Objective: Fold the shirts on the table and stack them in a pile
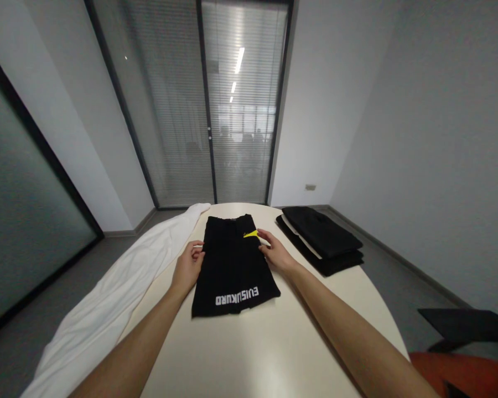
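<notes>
A black folded garment (pixel 232 260), shaped like shorts, lies flat on the table in front of me. White block letters run along its near hem, and a yellow mark shows by its right edge. At the left edge, my left hand (pixel 188 266) has its fingers curled in and closed on the cloth. My right hand (pixel 277 253) grips the opposite edge just beside the yellow mark, thumb and forefinger at the fabric. The undersides of the fingers are partly hidden.
The pale round-edged table (pixel 249 354) carries a stack of folded dark clothes (pixel 323 235) on the right. White cloth (pixel 128 276) drapes along the left edge. A red and black chair (pixel 460 370) stands at lower right. Blinds-covered glass doors (pixel 240 155) are behind.
</notes>
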Tool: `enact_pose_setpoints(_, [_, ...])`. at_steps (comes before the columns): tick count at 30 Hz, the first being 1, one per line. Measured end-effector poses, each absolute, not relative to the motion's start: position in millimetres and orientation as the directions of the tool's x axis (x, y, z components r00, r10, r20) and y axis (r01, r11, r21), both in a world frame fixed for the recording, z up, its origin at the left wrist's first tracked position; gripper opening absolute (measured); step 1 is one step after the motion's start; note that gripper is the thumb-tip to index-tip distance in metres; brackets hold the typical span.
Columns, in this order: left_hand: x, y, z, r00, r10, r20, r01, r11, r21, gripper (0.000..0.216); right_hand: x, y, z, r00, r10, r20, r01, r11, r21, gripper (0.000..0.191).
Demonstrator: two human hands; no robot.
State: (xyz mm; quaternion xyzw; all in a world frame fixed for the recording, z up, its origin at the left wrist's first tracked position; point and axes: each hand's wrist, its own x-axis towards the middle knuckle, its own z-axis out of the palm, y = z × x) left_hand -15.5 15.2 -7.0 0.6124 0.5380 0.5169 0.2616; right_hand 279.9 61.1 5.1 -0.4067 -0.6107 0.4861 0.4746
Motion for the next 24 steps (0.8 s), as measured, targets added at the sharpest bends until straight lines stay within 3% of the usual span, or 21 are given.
enact_pose_setpoints(3, [-15.4,15.3,-8.9,-0.154,0.929,0.337,0.456,-0.236,0.858,0.030,276.8,52.8,6.3,-0.155,0.969,0.190,0.173,0.216,-0.961,0.058])
enact_pose_setpoints(7, [-13.3,5.1,1.8,-0.180,0.935,0.306,0.654,-0.119,0.747,0.028,280.0,35.5,16.7,-0.144,0.961,0.236,0.493,0.276,-0.825,0.058])
enact_pose_setpoints(12, [-13.1,-14.8,21.2,-0.218,0.952,0.215,0.794,0.045,0.606,0.029,295.8,10.6,44.4,-0.127,0.991,0.045,0.766,0.126,-0.631,0.049])
enact_pose_setpoints(15, [-17.2,-21.2,23.6,-0.221,0.968,0.118,0.810,0.115,0.574,0.032,307.5,3.6,60.7,-0.192,0.955,-0.226,0.717,-0.021,-0.697,0.054])
enact_pose_setpoints(17, [-19.0,-22.8,22.6,-0.203,0.975,0.094,0.808,0.112,0.579,0.035,312.9,3.4,64.5,-0.264,0.911,-0.317,0.635,-0.083,-0.768,0.057])
enact_pose_setpoints(24, [-13.3,-24.1,21.8,-0.105,0.988,0.115,0.819,0.020,0.573,0.030,310.0,16.4,38.5,-0.243,0.947,-0.212,0.505,-0.063,-0.861,0.049])
